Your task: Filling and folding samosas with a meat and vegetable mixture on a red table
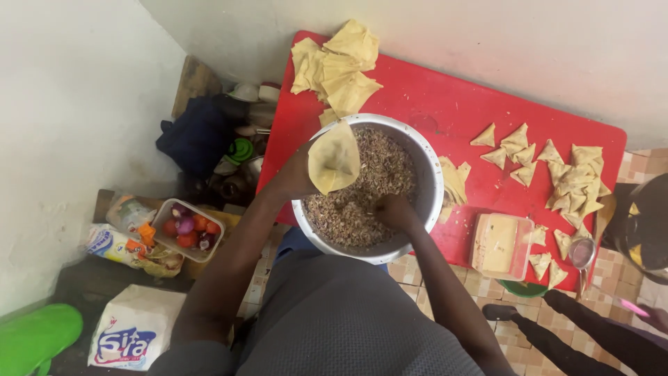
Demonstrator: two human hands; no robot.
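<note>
So the left hand (300, 170) was holding a folded pastry sheet (334, 159) shaped into an open cone, fingers wrapped around its left edge from behind, so most of the hand was hidden by the dough. The cone sat up over the left side of the big metal bowl (429, 169), mouth tilted toward the camera. Left forearm came up from the lower left, bent at the elbow, wrist raised above the rim.

Right hand (394, 211) was down inside the bowl, fingers curled and buried in the minced filling (376, 174), knuckles up. Couldn't really tell how much it had grabbed, since the fingertips were sunk in the mix. That arm reached in from the lower right.

The bowl sat on the near edge of a red table (445, 104). A stack of flat pastry sheets (337, 66) lay behind it, and a pile of folded triangles (563, 174) was off to the right.
</note>
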